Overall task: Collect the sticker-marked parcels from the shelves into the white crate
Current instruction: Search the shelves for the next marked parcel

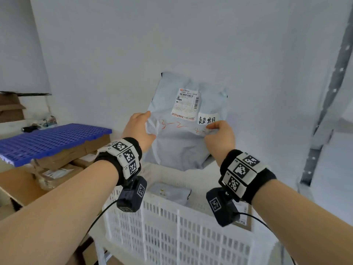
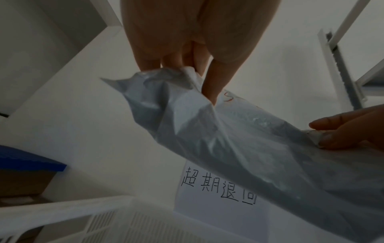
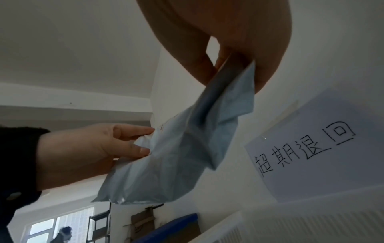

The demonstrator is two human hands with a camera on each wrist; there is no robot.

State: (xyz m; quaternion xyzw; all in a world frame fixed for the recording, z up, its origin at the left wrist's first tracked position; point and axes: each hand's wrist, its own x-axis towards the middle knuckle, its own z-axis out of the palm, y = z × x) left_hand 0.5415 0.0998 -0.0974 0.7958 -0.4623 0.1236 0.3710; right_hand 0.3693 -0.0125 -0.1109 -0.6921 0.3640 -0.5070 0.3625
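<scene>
White crate (image 1: 172,222) in the foreground, a parcel already lying inside. Above its far rim, both hands hold a grey poly mailer (image 1: 183,134) upright before the wall. Left hand (image 1: 138,129) pinches the crumpled left edge; right hand (image 1: 219,136) pinches the right edge beside the handwritten sticker (image 1: 207,118). The film creases and sags: apparently light, soft, slippery, best gripped at gathered edges.

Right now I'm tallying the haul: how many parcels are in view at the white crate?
3: a grey parcel held above the white crate by left hand and right hand, a grey one inside, a brown one at its right wall. Others may be hidden.
</scene>
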